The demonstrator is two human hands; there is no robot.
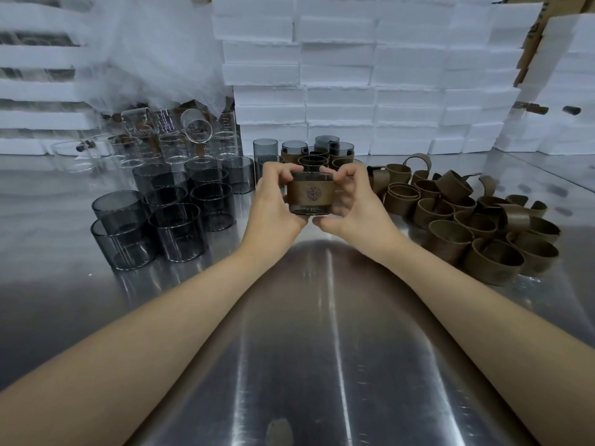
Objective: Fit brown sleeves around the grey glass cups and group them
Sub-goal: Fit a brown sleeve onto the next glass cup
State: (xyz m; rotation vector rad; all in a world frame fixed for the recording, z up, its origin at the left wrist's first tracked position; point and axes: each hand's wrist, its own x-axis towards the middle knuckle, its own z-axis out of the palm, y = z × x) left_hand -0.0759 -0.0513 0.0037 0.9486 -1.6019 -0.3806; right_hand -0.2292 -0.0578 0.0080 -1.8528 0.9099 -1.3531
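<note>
I see the left hand (277,201) and right hand (351,204), fingers curled around one grey cup (309,209) over the counter's (306,349) far middle. Its brown sleeve (297,196) bears an emblem (313,193), too blurred to read.

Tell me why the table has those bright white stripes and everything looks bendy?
Head view: the steel table mirrors light as bright streaks; the wide lens bows the white foam blocks; the fingers of the right hand look smeared, perhaps by motion, while the sleeved grey cup is fairly sharp.
</note>
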